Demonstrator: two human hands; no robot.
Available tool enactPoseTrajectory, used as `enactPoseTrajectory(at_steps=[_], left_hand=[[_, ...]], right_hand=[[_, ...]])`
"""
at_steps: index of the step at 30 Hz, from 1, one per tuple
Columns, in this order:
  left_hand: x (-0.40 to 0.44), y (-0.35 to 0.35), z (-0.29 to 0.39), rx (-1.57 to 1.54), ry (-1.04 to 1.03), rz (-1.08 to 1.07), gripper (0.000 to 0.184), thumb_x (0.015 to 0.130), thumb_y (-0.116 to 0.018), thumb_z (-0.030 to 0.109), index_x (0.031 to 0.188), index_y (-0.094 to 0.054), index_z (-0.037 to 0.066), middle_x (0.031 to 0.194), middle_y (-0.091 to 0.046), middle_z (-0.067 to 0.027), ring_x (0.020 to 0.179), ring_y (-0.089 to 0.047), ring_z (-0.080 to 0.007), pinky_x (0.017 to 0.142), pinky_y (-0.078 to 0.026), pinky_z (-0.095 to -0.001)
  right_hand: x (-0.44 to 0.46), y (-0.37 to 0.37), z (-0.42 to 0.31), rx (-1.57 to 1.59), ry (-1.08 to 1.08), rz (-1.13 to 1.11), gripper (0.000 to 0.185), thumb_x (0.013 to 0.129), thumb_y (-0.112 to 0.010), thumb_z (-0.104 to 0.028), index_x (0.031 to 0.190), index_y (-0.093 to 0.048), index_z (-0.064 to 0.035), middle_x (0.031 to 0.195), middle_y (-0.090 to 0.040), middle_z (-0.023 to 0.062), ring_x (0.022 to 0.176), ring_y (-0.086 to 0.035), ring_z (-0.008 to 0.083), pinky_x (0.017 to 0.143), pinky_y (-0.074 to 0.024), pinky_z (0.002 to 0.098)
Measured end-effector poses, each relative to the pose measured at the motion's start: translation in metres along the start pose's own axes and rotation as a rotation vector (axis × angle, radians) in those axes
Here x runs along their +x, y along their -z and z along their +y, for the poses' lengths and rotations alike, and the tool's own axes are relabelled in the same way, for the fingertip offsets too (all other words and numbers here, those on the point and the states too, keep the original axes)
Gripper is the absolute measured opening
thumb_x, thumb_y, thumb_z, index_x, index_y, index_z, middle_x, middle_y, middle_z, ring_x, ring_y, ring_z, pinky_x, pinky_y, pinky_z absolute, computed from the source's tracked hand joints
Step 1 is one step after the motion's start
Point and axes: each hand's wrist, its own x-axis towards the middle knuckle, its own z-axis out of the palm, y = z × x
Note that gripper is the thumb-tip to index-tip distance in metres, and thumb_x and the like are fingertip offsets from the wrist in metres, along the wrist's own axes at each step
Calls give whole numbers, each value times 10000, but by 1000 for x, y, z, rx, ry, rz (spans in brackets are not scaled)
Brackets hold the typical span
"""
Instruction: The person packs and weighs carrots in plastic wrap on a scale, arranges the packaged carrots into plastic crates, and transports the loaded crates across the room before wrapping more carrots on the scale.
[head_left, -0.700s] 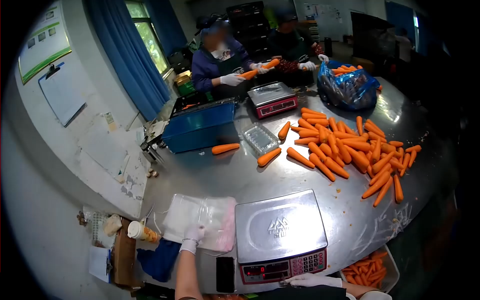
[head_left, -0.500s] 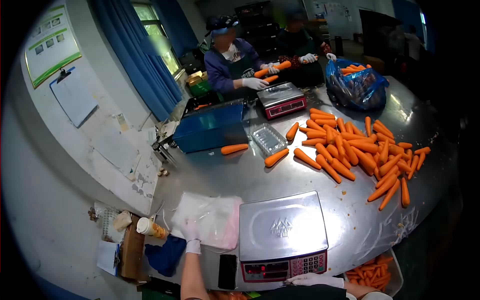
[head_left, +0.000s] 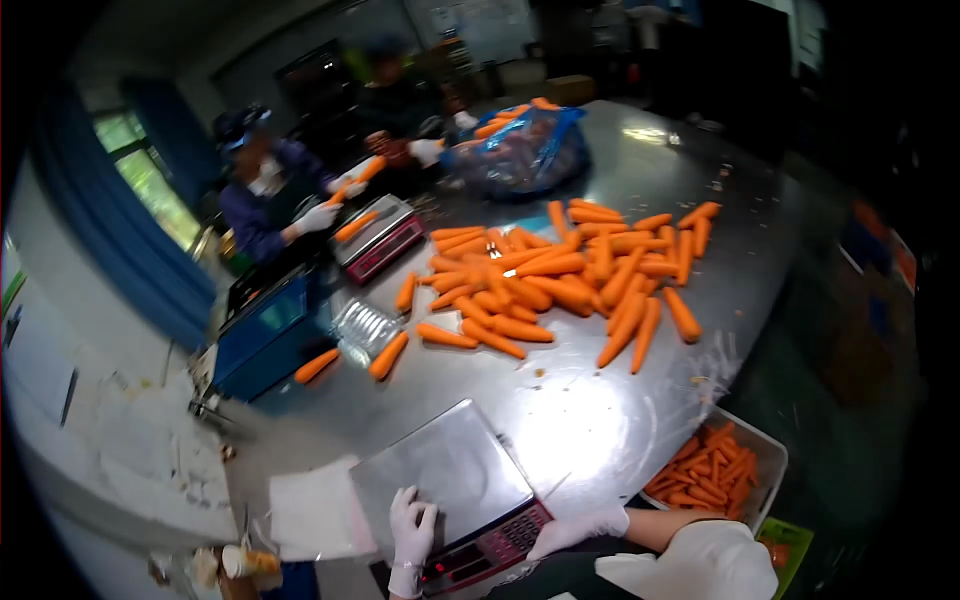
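Note:
My left hand, in a white glove, is over the near left edge of a digital scale with a metal platform. Its fingers are bent and somewhat apart, with nothing visible in them. My right hand, also gloved, rests at the scale's near right corner beside the keypad, fingers stretched out. A stack of thin white plastic bags lies left of the scale. Beyond it, a big heap of carrots covers the middle of the steel table.
A crate of carrots stands below the table's right edge. Farther off are a clear plastic tray, a blue box, a second scale and a blue bag of carrots. Two co-workers across the table wear gloves; one holds carrots.
My view has swung right and tilted. My left hand has left the plastic bags, carrying nothing visible, and is now over the scale. My right hand stays by the scale's near right side.

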Motion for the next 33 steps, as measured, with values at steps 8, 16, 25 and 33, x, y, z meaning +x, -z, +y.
enactPoseTrajectory(at_steps=[8,16,25,33], left_hand=[[-7,-34,18,188,-90,168,126,778,-611,134,793,-579,13,1204,-485,-214,1172,-395,-385,999,-295,-454],[-1,-41,37,231,-114,227,121,800,-604,119,788,-582,1,1165,-502,-230,1129,-429,-385,985,-318,-458],[-14,-33,41,256,-115,246,94,755,-627,92,747,-578,12,1107,-547,-220,1080,-477,-367,968,-345,-447],[-17,-33,40,201,-43,144,160,642,-709,79,725,-576,46,1160,-531,-184,1160,-421,-388,977,-321,-461]], right_hand=[[-99,169,42,-241,276,2039,305,772,-625,-205,988,-562,2,915,-584,136,824,-565,264,737,-444,335],[-79,248,26,-356,-578,2260,990,637,-694,-418,1359,-191,35,1373,-220,272,1127,-401,428,964,-339,446],[-133,197,51,-755,-627,1818,800,675,-646,-136,1377,-260,-120,1293,-318,245,907,-543,385,780,-489,384],[-161,165,58,490,375,1366,684,805,-565,-181,1403,-245,-94,1069,-509,119,710,-543,135,522,-473,217]])
